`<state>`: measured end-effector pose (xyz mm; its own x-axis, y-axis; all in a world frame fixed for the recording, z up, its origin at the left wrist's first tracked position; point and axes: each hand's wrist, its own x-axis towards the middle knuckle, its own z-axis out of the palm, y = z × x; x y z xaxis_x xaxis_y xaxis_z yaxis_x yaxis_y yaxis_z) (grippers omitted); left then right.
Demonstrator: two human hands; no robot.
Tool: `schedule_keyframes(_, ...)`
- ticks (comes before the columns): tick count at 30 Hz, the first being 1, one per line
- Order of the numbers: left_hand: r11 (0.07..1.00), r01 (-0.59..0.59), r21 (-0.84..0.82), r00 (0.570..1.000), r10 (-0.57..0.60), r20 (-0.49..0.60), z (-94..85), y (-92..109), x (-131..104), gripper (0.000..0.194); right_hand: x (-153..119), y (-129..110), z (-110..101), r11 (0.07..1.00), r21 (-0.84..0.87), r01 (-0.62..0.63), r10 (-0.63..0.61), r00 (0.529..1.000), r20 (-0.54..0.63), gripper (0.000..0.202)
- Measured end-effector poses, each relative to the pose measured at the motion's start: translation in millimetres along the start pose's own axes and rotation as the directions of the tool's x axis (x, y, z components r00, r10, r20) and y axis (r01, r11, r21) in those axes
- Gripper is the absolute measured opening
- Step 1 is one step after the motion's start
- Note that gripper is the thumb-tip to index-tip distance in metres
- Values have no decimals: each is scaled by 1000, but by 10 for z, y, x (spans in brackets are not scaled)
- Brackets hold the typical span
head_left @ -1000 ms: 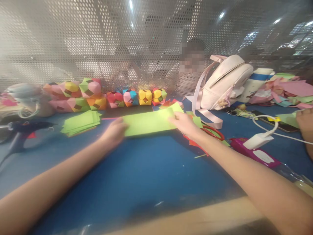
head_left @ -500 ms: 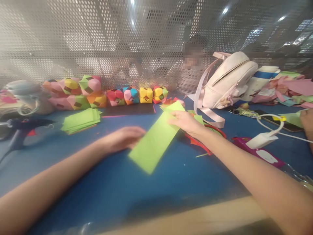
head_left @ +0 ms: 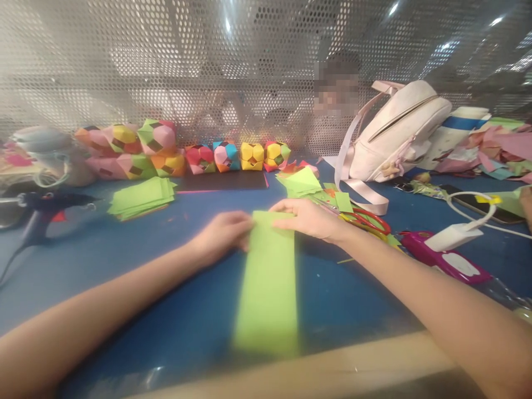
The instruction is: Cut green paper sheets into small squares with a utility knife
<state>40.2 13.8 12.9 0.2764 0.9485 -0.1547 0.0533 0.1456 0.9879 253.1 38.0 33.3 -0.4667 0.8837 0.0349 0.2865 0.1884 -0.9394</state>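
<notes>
A long light-green strip of paper (head_left: 268, 282) hangs upright over the blue table, its lower end blurred. My right hand (head_left: 301, 219) grips its upper right edge between thumb and fingers. At the upper left corner, my left hand (head_left: 226, 233) has its fingers curled against the strip's edge, pinching it as far as the blur shows. Behind my right hand lie loose green sheets (head_left: 303, 182). A stack of green paper pieces (head_left: 142, 198) rests beyond my left hand.
Folded paper balls (head_left: 251, 157) line the back by a perforated metal screen (head_left: 266, 66). A glue gun (head_left: 45, 208) is at left. On the right are red-handled scissors (head_left: 372, 219), a pale backpack (head_left: 394, 130), a white charger (head_left: 453, 237) and another person's hand (head_left: 527, 205).
The green strip has swung from a slant to nearly upright and moved nearer to me. My left hand has come to its upper left corner; my right hand has moved slightly down.
</notes>
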Motion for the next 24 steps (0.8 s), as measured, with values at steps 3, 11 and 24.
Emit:
schedule_keyframes(3, 995, 41, -85, 995, -49, -90, 32, -19, -16, 17, 81, 109, -36, 997, 62, -40, 48, 989, -141, 18)
schedule_keyframes(11, 996, -21, 86, 997, 27, -75, -6, -21, -20, 13, 97, 135, -24, 995, -99, -20, -6, 967, -256, 7)
schedule_keyframes(24, 447, -356, 820, 898, 406, 168, -215, -69, 120, 14, -55, 114, 120, 744, -534, 402, -504, 862, -52, 14)
